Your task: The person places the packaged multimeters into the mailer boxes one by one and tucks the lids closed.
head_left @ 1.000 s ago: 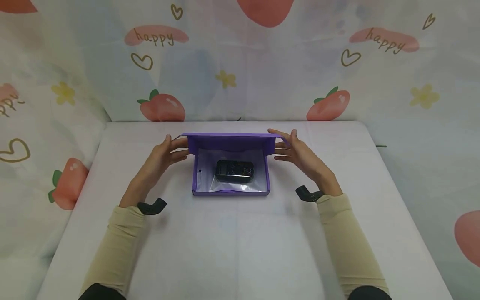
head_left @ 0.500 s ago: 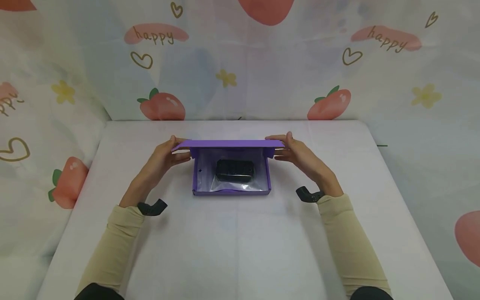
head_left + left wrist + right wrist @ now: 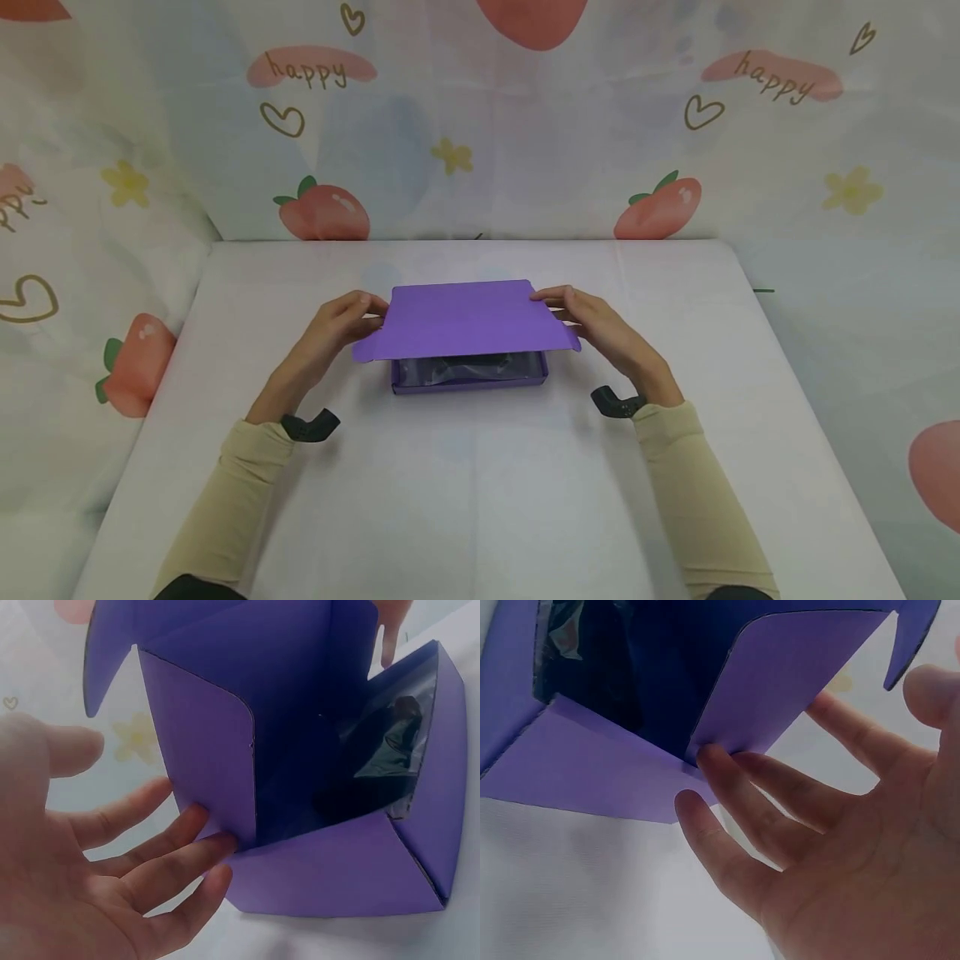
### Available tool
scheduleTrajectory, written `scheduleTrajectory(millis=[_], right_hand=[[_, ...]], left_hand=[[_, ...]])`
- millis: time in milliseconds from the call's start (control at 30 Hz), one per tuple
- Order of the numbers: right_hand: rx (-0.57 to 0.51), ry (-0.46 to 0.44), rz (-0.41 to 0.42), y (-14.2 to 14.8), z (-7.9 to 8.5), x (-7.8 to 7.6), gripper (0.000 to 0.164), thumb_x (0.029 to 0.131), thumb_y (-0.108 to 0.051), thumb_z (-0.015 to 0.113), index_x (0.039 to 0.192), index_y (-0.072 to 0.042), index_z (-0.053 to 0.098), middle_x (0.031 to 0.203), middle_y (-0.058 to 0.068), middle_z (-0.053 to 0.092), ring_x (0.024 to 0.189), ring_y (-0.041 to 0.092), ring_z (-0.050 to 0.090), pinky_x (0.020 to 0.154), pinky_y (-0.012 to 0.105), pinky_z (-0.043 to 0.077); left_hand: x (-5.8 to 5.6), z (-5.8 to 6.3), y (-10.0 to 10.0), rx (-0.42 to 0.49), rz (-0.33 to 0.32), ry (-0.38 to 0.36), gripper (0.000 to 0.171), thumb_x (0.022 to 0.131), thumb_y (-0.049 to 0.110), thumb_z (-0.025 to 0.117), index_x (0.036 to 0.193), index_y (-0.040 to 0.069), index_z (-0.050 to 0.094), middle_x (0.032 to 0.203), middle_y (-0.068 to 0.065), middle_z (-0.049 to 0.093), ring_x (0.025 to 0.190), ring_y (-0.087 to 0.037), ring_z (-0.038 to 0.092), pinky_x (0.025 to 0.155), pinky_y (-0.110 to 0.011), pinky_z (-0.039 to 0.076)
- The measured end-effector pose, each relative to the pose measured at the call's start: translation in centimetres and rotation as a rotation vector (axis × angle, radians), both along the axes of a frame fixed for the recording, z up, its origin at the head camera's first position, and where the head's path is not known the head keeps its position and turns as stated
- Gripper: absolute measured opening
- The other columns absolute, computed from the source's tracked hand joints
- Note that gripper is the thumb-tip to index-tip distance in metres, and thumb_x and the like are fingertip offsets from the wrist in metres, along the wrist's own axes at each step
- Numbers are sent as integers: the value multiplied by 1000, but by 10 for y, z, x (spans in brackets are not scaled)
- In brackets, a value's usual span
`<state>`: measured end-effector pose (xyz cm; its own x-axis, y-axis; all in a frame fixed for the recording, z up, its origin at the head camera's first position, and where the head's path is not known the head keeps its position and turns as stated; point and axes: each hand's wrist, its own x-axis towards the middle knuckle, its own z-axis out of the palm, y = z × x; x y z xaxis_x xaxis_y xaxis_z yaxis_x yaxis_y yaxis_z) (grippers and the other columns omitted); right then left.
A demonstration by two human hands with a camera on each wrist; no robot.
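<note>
A purple cardboard box [image 3: 465, 387] sits on the table, its hinged lid [image 3: 465, 321] tilted forward over most of the opening. Through the front gap shows a clear plastic bag [image 3: 420, 371] with a dark item in it, mostly hidden by the lid. At the box's left side, my left hand [image 3: 337, 329] has its fingers extended, fingertips against the lid's side flap [image 3: 206, 742]. My right hand [image 3: 603, 333] mirrors it on the right, straight fingers at the other side flap [image 3: 780, 682] and the box wall. Both thumbs stand away from the cardboard.
A white-covered table [image 3: 480, 500] spreads around the box. Behind it hangs a printed backdrop [image 3: 525, 142] with fruit, hearts and "happy" lettering, which continues at both sides. A black strap mount [image 3: 311, 425] sits on the left wrist, another [image 3: 617, 403] on the right.
The lid has swung forward and down from nearly upright, covering most of the bagged dark item. Both hands have come slightly toward the camera along with it.
</note>
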<state>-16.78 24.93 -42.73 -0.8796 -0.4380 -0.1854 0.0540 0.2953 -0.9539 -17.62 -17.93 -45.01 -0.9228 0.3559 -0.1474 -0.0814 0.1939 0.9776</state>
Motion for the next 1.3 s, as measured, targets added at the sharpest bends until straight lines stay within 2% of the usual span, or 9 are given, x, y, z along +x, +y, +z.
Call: scheduleTrajectory(millis=[67, 133, 333, 500, 600, 733, 900, 1133, 1300], right_hand=[[0, -4, -5, 0, -2, 1, 60, 113, -52, 27, 153, -14, 50, 163, 7, 46, 150, 29, 44, 124, 51, 36], [2, -8, -10, 1, -4, 2, 59, 113, -52, 28, 153, -15, 51, 162, 6, 46, 150, 30, 44, 124, 56, 34], [9, -11, -24, 1, -8, 3, 59, 112, -53, 31, 152, -16, 52, 162, 6, 46, 150, 31, 43, 125, 57, 32], [18, -6, -14, 0, -8, 4, 58, 112, -53, 32, 152, -16, 51, 162, 6, 46, 150, 31, 43, 124, 56, 34], [22, -4, -13, 0, -9, 5, 57, 113, -51, 32, 152, -15, 51, 162, 7, 46, 149, 31, 44, 123, 56, 35], [28, 10, -9, -1, -10, 7, 55, 113, -47, 33, 151, -12, 51, 160, 9, 47, 146, 32, 46, 121, 54, 39], [39, 23, -10, -4, -10, 9, 52, 114, -43, 35, 150, -11, 53, 159, 9, 49, 146, 30, 46, 118, 48, 45], [47, 34, -19, -6, -12, 13, 51, 114, -41, 38, 151, -10, 53, 160, 10, 48, 146, 31, 46, 118, 50, 45], [40, 45, -65, -9, -15, 15, 46, 113, -37, 42, 147, -10, 58, 156, 9, 54, 142, 29, 51, 116, 50, 47]], left_hand=[[1, -1, 1, -15, 14, 5, 50, 110, 42, 48, 132, -2, 59, 129, -3, 64, 115, -6, 68, 105, -24, 53], [1, -2, 3, -29, 30, 7, 47, 109, 40, 52, 131, -1, 59, 128, -5, 65, 113, -6, 69, 103, -24, 54], [4, -2, 8, -72, 71, 34, 43, 107, 34, 59, 130, -3, 61, 126, -12, 66, 112, -8, 67, 104, -29, 56], [6, 1, 12, -161, 108, 81, 40, 105, 34, 64, 126, 0, 65, 119, -14, 67, 115, -27, 65, 97, -21, 56], [7, 4, 15, -203, 128, 82, 37, 102, 34, 68, 122, 3, 68, 116, -14, 71, 116, -34, 66, 97, -25, 55], [9, 5, 17, -241, 146, 53, 33, 99, 30, 73, 119, 4, 70, 116, -14, 73, 108, -24, 69, 96, -28, 54], [11, 2, 19, -235, 164, 36, 30, 97, 24, 76, 118, 4, 71, 117, -14, 74, 99, -11, 68, 89, -20, 54], [13, -1, 19, -207, 175, 50, 31, 95, 23, 78, 118, 4, 71, 116, -15, 75, 95, -7, 70, 85, -17, 55], [13, -3, 19, -215, 189, 50, 32, 95, 24, 78, 119, 5, 71, 117, -14, 75, 95, -9, 69, 85, -17, 54]])
